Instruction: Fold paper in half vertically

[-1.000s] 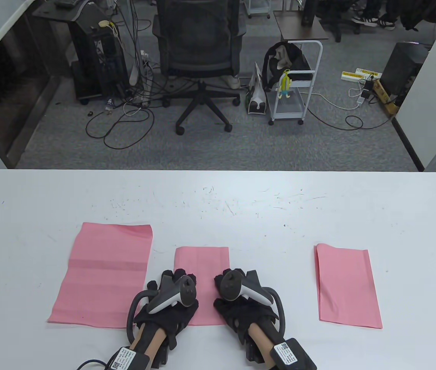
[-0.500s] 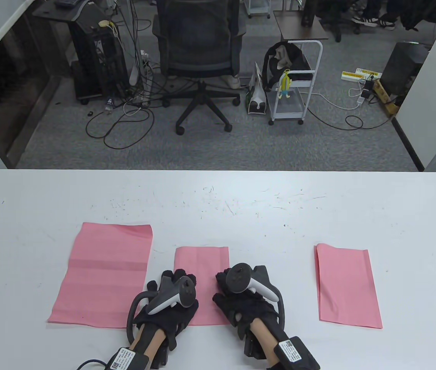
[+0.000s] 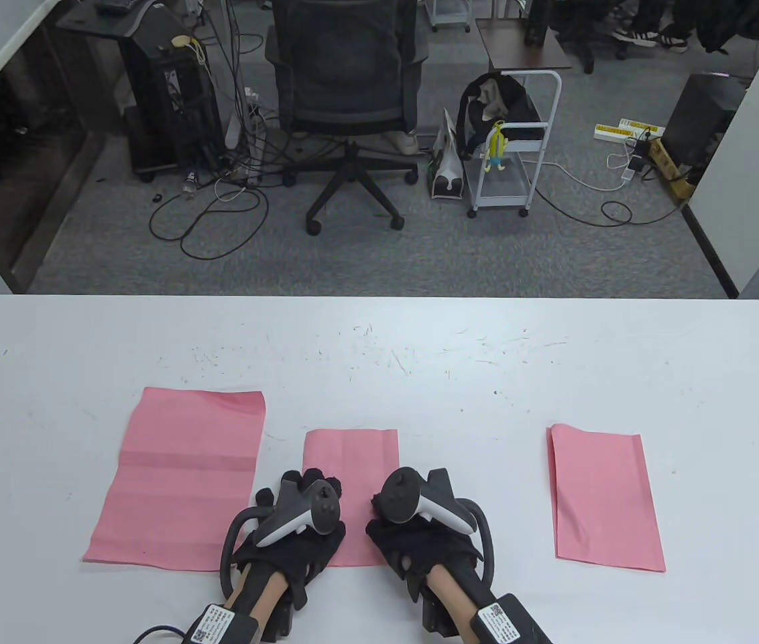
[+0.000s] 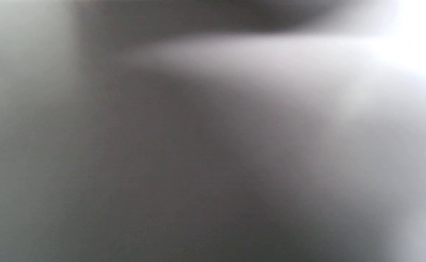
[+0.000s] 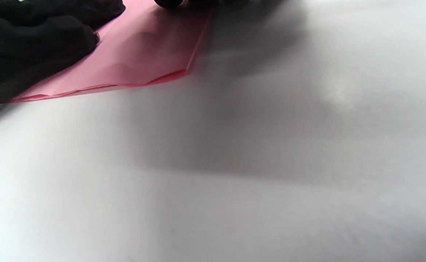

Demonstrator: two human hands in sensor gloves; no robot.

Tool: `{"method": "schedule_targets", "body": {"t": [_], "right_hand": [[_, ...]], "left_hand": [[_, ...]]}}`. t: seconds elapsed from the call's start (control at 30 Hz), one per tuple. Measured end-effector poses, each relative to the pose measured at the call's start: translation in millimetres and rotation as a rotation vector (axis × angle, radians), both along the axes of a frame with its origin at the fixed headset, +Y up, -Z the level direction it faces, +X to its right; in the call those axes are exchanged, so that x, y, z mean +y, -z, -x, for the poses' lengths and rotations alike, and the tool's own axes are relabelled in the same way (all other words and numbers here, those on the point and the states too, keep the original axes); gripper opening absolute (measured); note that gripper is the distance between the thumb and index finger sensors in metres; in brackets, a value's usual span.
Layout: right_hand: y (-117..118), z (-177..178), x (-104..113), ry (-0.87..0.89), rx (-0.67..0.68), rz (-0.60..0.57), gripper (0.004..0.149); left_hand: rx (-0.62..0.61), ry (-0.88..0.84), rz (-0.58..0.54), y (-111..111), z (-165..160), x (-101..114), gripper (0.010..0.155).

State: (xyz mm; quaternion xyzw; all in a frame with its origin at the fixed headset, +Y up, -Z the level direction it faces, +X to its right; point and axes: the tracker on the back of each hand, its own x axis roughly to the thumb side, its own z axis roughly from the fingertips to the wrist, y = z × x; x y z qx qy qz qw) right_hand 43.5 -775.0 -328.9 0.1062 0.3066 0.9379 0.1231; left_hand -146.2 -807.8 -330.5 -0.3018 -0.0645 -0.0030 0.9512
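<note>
A folded pink paper (image 3: 351, 459) lies on the white table (image 3: 379, 349) in the near middle. My left hand (image 3: 304, 488) lies flat on its near left part and presses it down. My right hand (image 3: 389, 500) rests at the paper's right edge, with its fingers mostly hidden under the tracker. In the right wrist view the paper (image 5: 140, 62) lies flat with a sharp right edge. The left glove (image 5: 31, 40) sits on it, and a right fingertip (image 5: 169, 3) touches it at the top. The left wrist view is a grey blur.
An unfolded pink sheet (image 3: 185, 476) with crease lines lies to the left, touching the left hand's side. Another folded pink paper (image 3: 604, 500) lies to the right. The table's far edge faces an office chair (image 3: 346, 87) and a white cart (image 3: 513, 147).
My right hand slid a little away along the paper's right edge, then came back nearer and leftward. The left hand and the papers have not moved.
</note>
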Motion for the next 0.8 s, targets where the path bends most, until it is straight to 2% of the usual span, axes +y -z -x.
{"method": "schedule_targets", "body": {"t": [0.2, 0.37, 0.8], "right_hand": [[5.2, 1.1, -1.1, -0.004, -0.018, 0.015, 0.061], [18.7, 2.8, -0.6, -0.012, -0.045, 0.035, 0.061], [80.0, 4.1, -9.7, -0.011, -0.215, 0.076, 0.061]], "left_hand": [[-0.002, 0.002, -0.002, -0.1, 0.0, -0.2, 0.074], [-0.005, 0.002, -0.011, -0.1, -0.1, -0.7, 0.074], [-0.007, 0.002, -0.016, -0.5, -0.7, -1.4, 0.074]]}}
